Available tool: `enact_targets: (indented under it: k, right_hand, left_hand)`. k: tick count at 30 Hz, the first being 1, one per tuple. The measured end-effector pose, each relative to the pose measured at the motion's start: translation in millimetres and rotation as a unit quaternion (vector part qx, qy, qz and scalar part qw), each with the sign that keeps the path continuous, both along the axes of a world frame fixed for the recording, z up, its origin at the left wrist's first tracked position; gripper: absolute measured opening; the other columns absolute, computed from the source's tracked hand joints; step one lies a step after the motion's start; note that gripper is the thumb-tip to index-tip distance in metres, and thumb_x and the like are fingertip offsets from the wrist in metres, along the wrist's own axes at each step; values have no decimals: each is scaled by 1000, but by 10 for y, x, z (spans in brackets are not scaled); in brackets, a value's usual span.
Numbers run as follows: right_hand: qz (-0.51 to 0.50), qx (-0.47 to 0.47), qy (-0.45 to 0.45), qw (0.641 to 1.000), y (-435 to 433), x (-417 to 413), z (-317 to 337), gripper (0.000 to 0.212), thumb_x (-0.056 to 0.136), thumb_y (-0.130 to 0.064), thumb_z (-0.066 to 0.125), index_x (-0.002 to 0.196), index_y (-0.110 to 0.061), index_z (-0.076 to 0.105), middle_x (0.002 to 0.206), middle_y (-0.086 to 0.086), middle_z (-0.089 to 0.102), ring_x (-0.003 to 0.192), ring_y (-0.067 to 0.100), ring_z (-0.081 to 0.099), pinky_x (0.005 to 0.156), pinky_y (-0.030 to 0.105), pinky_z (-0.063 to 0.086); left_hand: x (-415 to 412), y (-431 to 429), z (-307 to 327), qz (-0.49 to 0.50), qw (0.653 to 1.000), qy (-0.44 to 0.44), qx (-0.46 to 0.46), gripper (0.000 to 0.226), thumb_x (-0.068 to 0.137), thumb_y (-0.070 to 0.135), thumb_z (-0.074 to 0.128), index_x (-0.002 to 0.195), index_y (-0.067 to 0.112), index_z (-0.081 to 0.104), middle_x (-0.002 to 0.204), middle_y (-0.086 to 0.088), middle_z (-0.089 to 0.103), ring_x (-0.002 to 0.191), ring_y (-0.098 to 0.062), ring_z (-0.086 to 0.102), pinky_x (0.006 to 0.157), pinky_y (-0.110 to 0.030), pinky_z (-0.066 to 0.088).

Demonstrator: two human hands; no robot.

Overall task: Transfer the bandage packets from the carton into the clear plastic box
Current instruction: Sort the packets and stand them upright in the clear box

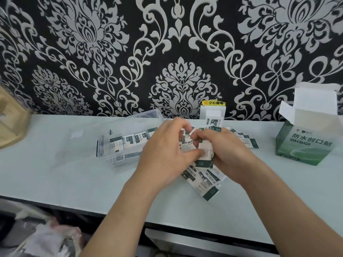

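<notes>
Both hands together at mid-counter, left hand (pixel 165 151) and right hand (pixel 228 154) pinching one sheaf (pixel 202 151) of bandage packets between them; loose packets (pixel 206 184) fanned on the counter (pixel 74 182) at six o'clock of the hands, a few more at two o'clock; carton (pixel 304 143) open, well apart at three o'clock, inside not visible; box (pixel 118 156) lidless, just beside the left hand at nine o'clock, with a row (pixel 130 140) standing on edge inside.

Square the sheaf first: tap its long edge on the counter; keep every face turned one way to match the row; keep the sheaf thin, since such wrappers probably slide; then carry toward nine o'clock, lower on edge against the row, steady the row with left fingers, release only once seated; return for the loose packets at six o'clock.
</notes>
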State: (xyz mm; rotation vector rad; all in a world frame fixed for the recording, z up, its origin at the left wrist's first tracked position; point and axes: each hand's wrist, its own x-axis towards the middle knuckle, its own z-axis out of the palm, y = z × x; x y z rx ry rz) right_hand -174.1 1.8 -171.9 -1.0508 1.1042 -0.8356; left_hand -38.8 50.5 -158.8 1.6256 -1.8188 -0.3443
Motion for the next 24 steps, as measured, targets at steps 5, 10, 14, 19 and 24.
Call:
enact_targets:
  k: [5, 10, 14, 19, 24]
  right_hand:
    - [152, -52, 51, 986, 100, 28, -25, 30, 86, -2, 61, 108, -22, 61, 104, 7, 71, 96, 20, 70, 77, 45, 58]
    - [160, -58, 47, 984, 106, -5, -16, 25, 88, -1, 47, 108, -8, 62, 103, 23, 68, 96, 33, 69, 68, 40, 53]
    - [144, -39, 51, 987, 124, -5, 21, 20, 90, -3, 44, 102, -4, 60, 84, 14, 64, 77, 24, 64, 55, 28, 46]
    - [109, 11, -20, 994, 123, -53, 96, 12, 94, -8, 46, 85, -7, 54, 55, 5, 42, 46, 16, 44, 45, 26, 35]
    - [91, -4, 5, 996, 103, -144, 102, 22, 91, -6, 46, 70, -11, 48, 51, -1, 42, 42, 10, 33, 44, 23, 22]
  left_hand:
    - [-133, 97, 0, -173, 975, -29, 136, 118, 59, 37, 89, 140, 62, 8, 150, 36, -9, 143, 5, -7, 111, -24, 19]
    - [-95, 41, -82, -143, 985, -61, 72, 92, 65, 40, 82, 139, 49, 27, 143, 19, 20, 135, -7, 27, 108, -35, 37]
    - [-130, 11, -135, -119, 991, -56, 36, 91, 64, 45, 81, 140, 42, 31, 137, 17, 24, 131, -7, 30, 105, -31, 39]
    - [-172, -30, -167, -126, 991, -47, 26, 104, 62, 38, 83, 145, 43, 20, 145, 15, 17, 136, -9, 19, 103, -33, 42]
    - [-291, -69, -207, -108, 994, -13, 12, 100, 68, 32, 77, 147, 39, 16, 139, 15, 24, 132, -8, 28, 102, -31, 41]
